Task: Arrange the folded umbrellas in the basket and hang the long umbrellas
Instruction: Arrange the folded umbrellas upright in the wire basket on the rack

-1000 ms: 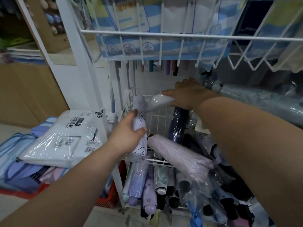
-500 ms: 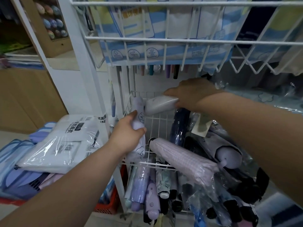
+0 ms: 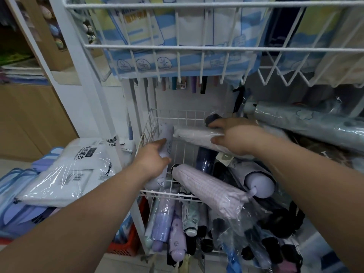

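Note:
A white wire basket [image 3: 178, 117] on a white rack holds several folded umbrellas. My left hand [image 3: 152, 161] grips a pale lilac folded umbrella [image 3: 166, 135] standing against the basket's left wall. My right hand [image 3: 235, 135] holds a white folded umbrella [image 3: 194, 133] lying crosswise at the basket's back, fingers curled over it. A pink checked folded umbrella [image 3: 209, 187] in plastic lies diagonally over the front rim. Beside it sits a lilac-capped one [image 3: 260, 184].
A lower basket [image 3: 167, 194] holds more folded umbrellas upright. An upper wire basket [image 3: 177, 48] with blue-and-white packs hangs overhead. Long umbrellas in plastic [image 3: 307, 123] lie at the right. Packaged raincoats [image 3: 69, 172] are stacked at the left over a red crate [image 3: 126, 245].
My right hand has pushed the white umbrella down and back so it lies across the basket's rear. My left hand stays on the lilac umbrella. The camera has moved closer.

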